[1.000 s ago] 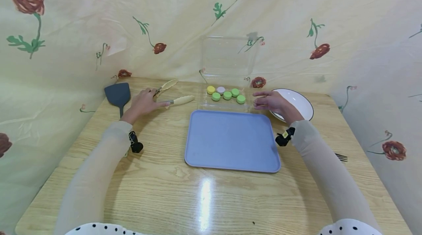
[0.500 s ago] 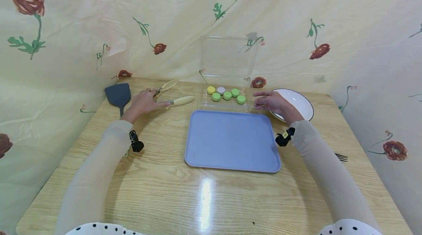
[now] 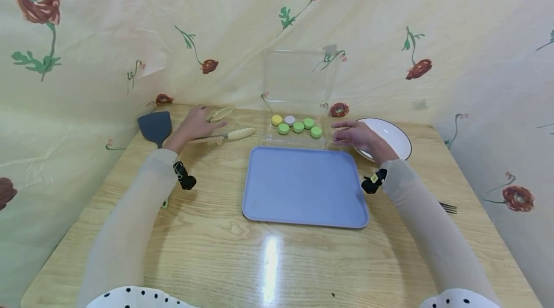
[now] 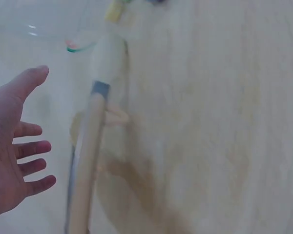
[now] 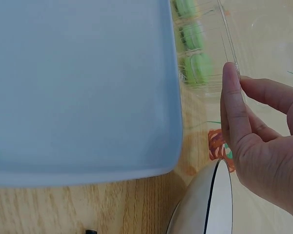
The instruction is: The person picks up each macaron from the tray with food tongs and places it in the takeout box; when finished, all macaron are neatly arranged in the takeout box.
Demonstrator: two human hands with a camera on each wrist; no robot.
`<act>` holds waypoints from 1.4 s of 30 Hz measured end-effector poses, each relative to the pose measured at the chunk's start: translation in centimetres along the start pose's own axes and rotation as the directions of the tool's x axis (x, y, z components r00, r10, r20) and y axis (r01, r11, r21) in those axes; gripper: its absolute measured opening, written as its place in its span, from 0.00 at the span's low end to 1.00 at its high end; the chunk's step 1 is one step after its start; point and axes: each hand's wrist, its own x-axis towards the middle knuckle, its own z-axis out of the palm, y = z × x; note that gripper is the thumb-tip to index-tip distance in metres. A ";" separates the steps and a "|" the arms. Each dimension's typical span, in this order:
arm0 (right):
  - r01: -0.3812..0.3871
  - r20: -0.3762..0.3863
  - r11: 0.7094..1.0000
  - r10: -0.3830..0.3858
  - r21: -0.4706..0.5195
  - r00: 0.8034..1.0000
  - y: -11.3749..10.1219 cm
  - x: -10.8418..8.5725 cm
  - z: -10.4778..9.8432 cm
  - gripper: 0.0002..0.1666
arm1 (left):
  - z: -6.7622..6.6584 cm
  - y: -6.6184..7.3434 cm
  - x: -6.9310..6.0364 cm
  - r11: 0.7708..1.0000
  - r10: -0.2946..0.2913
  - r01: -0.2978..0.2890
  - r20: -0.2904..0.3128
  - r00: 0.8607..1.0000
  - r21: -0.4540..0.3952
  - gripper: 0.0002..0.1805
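Observation:
Clear of the tongs (image 3: 240, 133), my left hand (image 3: 196, 124) hovers with thumb and fingers spread. The left wrist view shows that hand (image 4: 12, 146) holding nothing, beside the tongs' pale arm (image 4: 88, 161). The tongs lie spread on the table, with cream tips and metal arms. At the right edge of an opened clear plastic box (image 3: 266, 137), my right hand (image 3: 357, 135) pinches the side between thumb and fingers (image 5: 230, 97). Several macarons sit in the box: a yellow macaron (image 3: 276, 120), a lilac macaron (image 3: 289, 120) and green macarons (image 3: 298, 127).
A blue tray (image 3: 305, 185) lies in front of the box. Behind my right hand stands a white dish with a dark rim (image 3: 396, 137). A dark spatula (image 3: 155, 126) lies at the far left, and a fork (image 3: 447, 208) shows beside my right forearm.
My left hand has let go of the tongs and risen slightly away, up and to the right. My right hand stays at the box's edge.

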 end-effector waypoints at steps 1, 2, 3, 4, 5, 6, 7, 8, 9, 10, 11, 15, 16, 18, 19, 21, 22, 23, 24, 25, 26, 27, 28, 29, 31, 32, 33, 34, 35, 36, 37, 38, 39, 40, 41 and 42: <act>-0.001 -0.002 1.000 0.001 -0.003 1.000 0.0 0.0 0.0 0.36 | -0.1 0.4 0.4 1.000 0.015 -0.015 -0.009 1.000 -0.022 0.48; -0.001 -0.002 1.000 0.001 -0.006 1.000 0.1 -0.1 -0.1 0.36 | -0.3 0.9 0.8 0.998 0.027 -0.027 -0.015 1.000 -0.049 0.46; 0.000 -0.003 1.000 0.000 -0.005 1.000 0.1 -0.1 -0.1 0.35 | -0.5 1.5 1.1 0.995 0.034 -0.035 -0.018 0.999 -0.096 0.44; 0.002 -0.001 1.000 -0.002 -0.005 1.000 0.1 -0.1 -0.1 0.35 | -0.7 2.1 1.4 0.988 0.036 -0.038 -0.021 0.999 -0.152 0.42; 0.005 0.000 1.000 -0.005 -0.004 1.000 0.2 -0.1 -0.1 0.35 | -0.9 2.7 1.7 0.979 0.042 -0.046 -0.026 0.999 -0.197 0.40; 0.007 0.001 1.000 -0.007 -0.006 1.000 0.2 -0.2 -0.1 0.35 | -1.2 3.4 1.9 0.969 0.047 -0.053 -0.031 0.998 -0.243 0.39; 0.009 0.003 1.000 -0.009 -0.010 1.000 0.2 -0.2 -0.1 0.35 | -1.4 4.0 2.2 0.951 0.045 -0.053 -0.033 0.998 -0.306 0.38; 0.008 0.003 1.000 -0.008 -0.009 1.000 0.3 -0.2 -0.1 0.35 | -1.6 4.7 2.5 0.928 0.041 -0.051 -0.035 0.999 -0.370 0.37; 0.005 0.000 1.000 -0.005 -0.005 1.000 0.3 -0.2 -0.1 0.35 | -1.8 5.4 2.7 0.899 0.033 -0.046 -0.038 0.999 -0.435 0.37; 0.003 -0.001 1.000 -0.003 -0.005 1.000 0.3 -0.2 -0.1 0.35 | -2.0 6.0 3.0 0.871 0.029 -0.047 -0.046 0.999 -0.488 0.36; 0.000 -0.003 1.000 0.000 -0.008 1.000 0.4 -0.2 -0.1 0.35 | -2.2 6.6 3.3 0.838 0.019 -0.045 -0.053 0.998 -0.544 0.35; -0.004 -0.003 1.000 0.004 -0.004 1.000 0.6 -0.1 -0.1 0.34 | -2.8 8.5 4.6 0.721 -0.025 -0.041 -0.086 0.996 -0.691 0.31; -0.003 -0.002 1.000 0.003 -0.002 1.000 0.6 -0.1 0.0 0.34 | -2.9 8.9 4.9 0.702 -0.036 -0.039 -0.090 0.995 -0.711 0.30; -0.001 -0.002 1.000 0.001 0.007 1.000 0.6 -0.2 0.1 0.35 | -3.2 9.5 5.6 0.669 -0.059 -0.030 -0.093 0.994 -0.743 0.30; -0.001 -0.004 1.000 0.001 0.015 1.000 0.6 -0.2 0.1 0.34 | -3.2 9.8 5.9 0.653 -0.067 -0.029 -0.096 0.993 -0.757 0.29; 0.000 -0.004 1.000 0.000 0.019 1.000 0.6 -0.2 0.2 0.35 | -3.4 10.2 6.5 0.624 -0.076 -0.029 -0.097 0.992 -0.781 0.29; 0.000 -0.003 1.000 0.000 0.019 1.000 0.6 -0.2 0.2 0.35 | -3.5 10.3 6.8 0.610 -0.078 -0.030 -0.098 0.992 -0.792 0.29; 0.000 -0.001 1.000 0.000 0.017 1.000 0.6 -0.2 0.1 0.35 | -3.5 10.5 7.0 0.600 -0.079 -0.033 -0.100 0.992 -0.800 0.28; 0.001 0.001 1.000 -0.001 0.015 1.000 0.6 -0.1 0.1 0.35 | -3.6 10.6 7.1 0.589 -0.079 -0.035 -0.100 0.992 -0.807 0.28; 0.002 0.003 1.000 -0.002 0.012 1.000 0.7 -0.1 0.1 0.35 | -3.7 10.7 7.3 0.581 -0.081 -0.033 -0.098 0.992 -0.813 0.27; 0.003 0.003 1.000 -0.003 0.010 1.000 0.7 -0.1 0.1 0.34 | -3.7 10.8 7.5 0.574 -0.081 -0.032 -0.095 0.992 -0.818 0.27; 0.005 0.002 1.000 -0.005 0.012 1.000 0.7 -0.1 0.1 0.34 | -3.8 10.9 7.6 0.566 -0.080 -0.030 -0.091 0.993 -0.824 0.27; 0.010 0.003 1.000 -0.010 0.014 1.000 0.7 -0.1 0.1 0.34 | -3.8 11.0 7.7 0.560 -0.076 -0.031 -0.088 0.993 -0.828 0.27; 0.018 0.004 1.000 -0.018 0.018 1.000 0.7 -0.2 0.2 0.33 | -3.8 11.1 7.8 0.556 -0.074 -0.027 -0.082 0.994 -0.831 0.27; 0.044 0.019 0.998 -0.045 0.034 0.999 0.8 -0.3 0.2 0.30 | -3.8 11.3 8.0 0.547 -0.066 -0.022 -0.070 0.995 -0.837 0.27; 0.060 0.029 0.997 -0.061 0.043 0.998 0.8 -0.4 0.1 0.29 | -3.7 11.4 8.1 0.546 -0.060 -0.021 -0.064 0.996 -0.837 0.27; 0.075 0.046 0.995 -0.078 0.068 0.996 0.8 -0.5 0.0 0.28 | -3.7 11.5 8.2 0.546 -0.055 -0.019 -0.059 0.997 -0.838 0.27; 0.088 0.058 0.994 -0.093 0.070 0.994 0.8 -0.6 0.0 0.28 | -3.6 11.5 8.3 0.548 -0.049 -0.020 -0.055 0.997 -0.837 0.28; 0.098 0.066 0.992 -0.103 0.073 0.992 0.8 -0.7 0.1 0.28 | -3.6 11.6 8.5 0.548 -0.044 -0.018 -0.050 0.998 -0.836 0.28; 0.105 0.072 0.992 -0.110 0.068 0.991 0.7 -0.7 0.1 0.29 | -3.6 11.6 8.6 0.548 -0.038 -0.018 -0.047 0.998 -0.836 0.28; 0.102 0.066 0.993 -0.106 0.059 0.992 0.7 -0.7 0.1 0.30 | -3.5 11.7 8.7 0.548 -0.032 -0.019 -0.043 0.999 -0.836 0.28; 0.095 0.058 0.994 -0.098 0.050 0.994 0.6 -0.7 0.1 0.31 | -3.5 11.8 8.8 0.545 -0.026 -0.021 -0.042 0.999 -0.838 0.28; 0.083 0.046 0.996 -0.085 0.037 0.995 0.5 -0.6 0.2 0.31 | -3.5 11.8 8.9 0.543 -0.020 -0.023 -0.041 0.999 -0.839 0.28; 0.067 0.028 0.998 -0.068 0.010 0.997 0.4 -0.6 0.2 0.33 | -3.4 11.9 9.0 0.539 -0.015 -0.025 -0.039 0.999 -0.842 0.28; 0.051 0.016 0.999 -0.051 0.003 0.999 0.3 -0.5 0.2 0.33 | -3.4 12.0 9.1 0.534 -0.010 -0.025 -0.036 0.999 -0.845 0.28; 0.035 0.006 0.999 -0.035 -0.004 0.999 0.3 -0.4 0.1 0.33 | -3.4 12.1 9.2 0.531 -0.006 -0.027 -0.035 0.999 -0.847 0.28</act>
